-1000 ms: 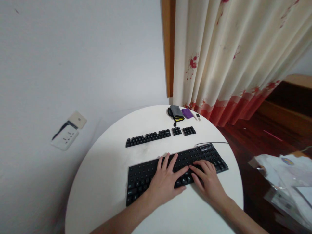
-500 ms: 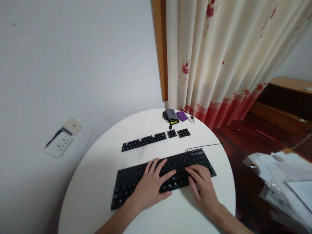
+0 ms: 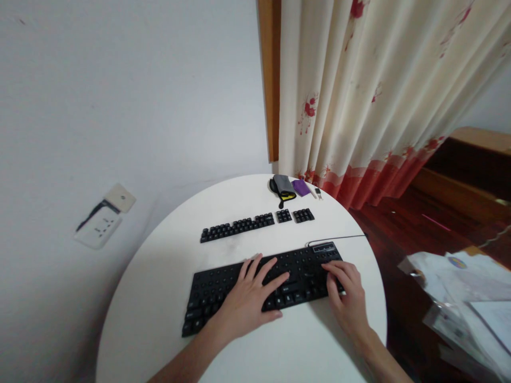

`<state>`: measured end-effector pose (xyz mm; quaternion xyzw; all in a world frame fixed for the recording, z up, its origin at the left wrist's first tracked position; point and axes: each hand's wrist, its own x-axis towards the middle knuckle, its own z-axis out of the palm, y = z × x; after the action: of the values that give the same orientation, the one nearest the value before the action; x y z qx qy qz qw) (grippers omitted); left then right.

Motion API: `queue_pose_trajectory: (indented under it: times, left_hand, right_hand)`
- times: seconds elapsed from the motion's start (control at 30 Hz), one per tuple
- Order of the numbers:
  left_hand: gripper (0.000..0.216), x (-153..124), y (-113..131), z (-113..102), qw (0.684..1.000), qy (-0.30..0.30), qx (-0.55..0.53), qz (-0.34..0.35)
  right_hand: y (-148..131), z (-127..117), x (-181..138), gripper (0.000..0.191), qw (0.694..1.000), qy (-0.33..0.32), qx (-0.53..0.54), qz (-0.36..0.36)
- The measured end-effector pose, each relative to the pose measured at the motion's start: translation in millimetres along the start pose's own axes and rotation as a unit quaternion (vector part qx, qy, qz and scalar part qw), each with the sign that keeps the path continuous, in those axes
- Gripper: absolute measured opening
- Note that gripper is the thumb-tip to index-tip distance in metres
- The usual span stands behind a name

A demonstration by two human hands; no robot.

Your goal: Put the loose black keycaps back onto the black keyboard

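Observation:
A black keyboard (image 3: 205,292) lies at a slant on the white round table (image 3: 155,276). Many of its upper keys look stripped to bare posts, while keycaps sit along its lower rows. My left hand (image 3: 249,300) rests flat on its middle, fingers spread. Over the right part of the keyboard is my right hand (image 3: 347,295), fingers curled and thumb close to the index finger. Anything between those fingertips is too dark and small to make out. Behind the keyboard, loose black keycaps stand in a long block (image 3: 237,227), a small group (image 3: 283,215) and another group (image 3: 304,215).
A grey and black pouch (image 3: 283,186), a purple cloth (image 3: 301,187) and a small black-and-metal tool (image 3: 318,193) lie at the back edge. The keyboard's cable (image 3: 339,238) runs off the table's right side. A wall, a curtain (image 3: 331,106) and plastic-wrapped papers (image 3: 451,298) surround the table.
My right hand has moved right along the keyboard, from near its lower middle to its right part. My left hand stays spread in place. The view has shifted slightly.

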<state>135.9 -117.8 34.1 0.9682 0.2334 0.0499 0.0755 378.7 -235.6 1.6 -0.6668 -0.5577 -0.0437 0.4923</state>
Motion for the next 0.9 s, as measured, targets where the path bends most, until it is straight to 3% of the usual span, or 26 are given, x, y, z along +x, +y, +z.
queue_pose_trajectory:
  times: [0.1, 0.23, 0.33, 0.43, 0.57, 0.67, 0.9]
  left_hand:
    - [0.084, 0.9, 0.2, -3.2, 1.000, 0.004, -0.014, -0.004]
    - [0.056, 12.7, 1.5, -17.9, 0.996, 0.035, -0.069, -0.046]
    - [0.042, 39.3, 2.7, -30.8, 0.989, 0.084, -0.094, -0.079]
    - [0.035, 82.7, 2.2, -35.0, 0.987, 0.119, -0.070, -0.079]
    - [0.029, 146.1, -0.6, -24.2, 0.988, 0.129, -0.036, -0.073]
    - [0.025, 178.7, -2.3, -11.6, 0.988, 0.131, -0.012, -0.086]
    - [0.019, 197.0, -8.2, 10.9, 0.985, 0.134, 0.033, -0.106]
  right_hand:
    - [2.0, -3.0, 8.7, 0.024, 1.000, -0.022, -0.004, 0.004]
    - [16.6, -10.3, 39.4, 0.023, 0.999, -0.052, -0.008, 0.003]
    - [35.3, -10.6, 76.2, 0.023, 0.995, -0.088, -0.033, -0.025]
    - [54.0, 0.2, 114.3, 0.025, 0.983, -0.151, -0.080, -0.069]
    - [71.4, 26.8, 148.1, 0.025, 0.957, -0.235, -0.131, -0.106]
    - [77.1, 43.5, 157.6, 0.025, 0.942, -0.268, -0.166, -0.115]
    - [79.7, 55.0, 166.0, 0.024, 0.924, -0.276, -0.215, -0.153]
